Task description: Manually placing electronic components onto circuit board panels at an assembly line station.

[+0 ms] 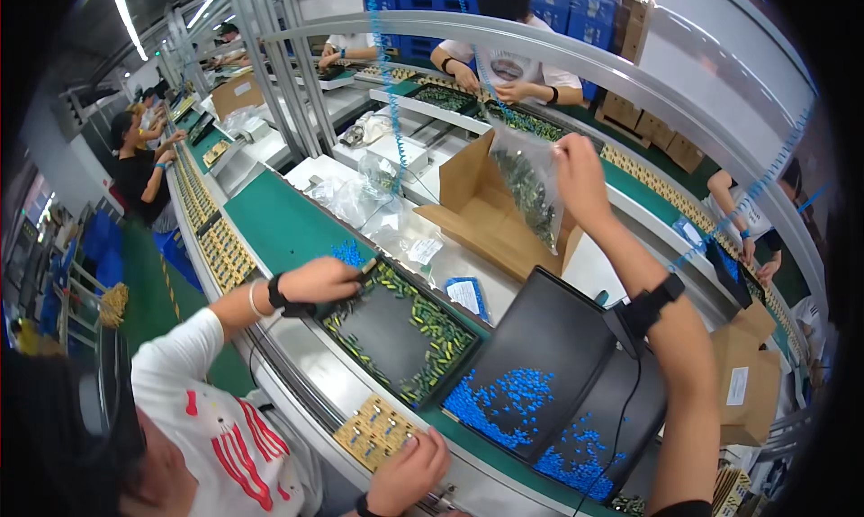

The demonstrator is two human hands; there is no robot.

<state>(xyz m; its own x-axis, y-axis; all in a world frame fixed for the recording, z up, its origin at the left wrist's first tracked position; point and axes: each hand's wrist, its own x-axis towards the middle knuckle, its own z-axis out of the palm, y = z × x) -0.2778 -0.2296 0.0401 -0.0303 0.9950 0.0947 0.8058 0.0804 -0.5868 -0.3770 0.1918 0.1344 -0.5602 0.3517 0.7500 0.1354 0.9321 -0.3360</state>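
Left hand [409, 467] curled against the yellow circuit board [371, 431] on the conveyor, grip impossible to tell; farther right, right hand [579, 177] raised, pinching the clear bag of green parts [529, 193] above the open cardboard box [481, 213].

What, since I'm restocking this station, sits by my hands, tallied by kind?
Black trays of blue parts: 2
Black tray of yellow-green parts: 1
Clear bag of dark parts, held in the right hand: 1
Open cardboard box: 1
Circuit board: 1
Total: 6
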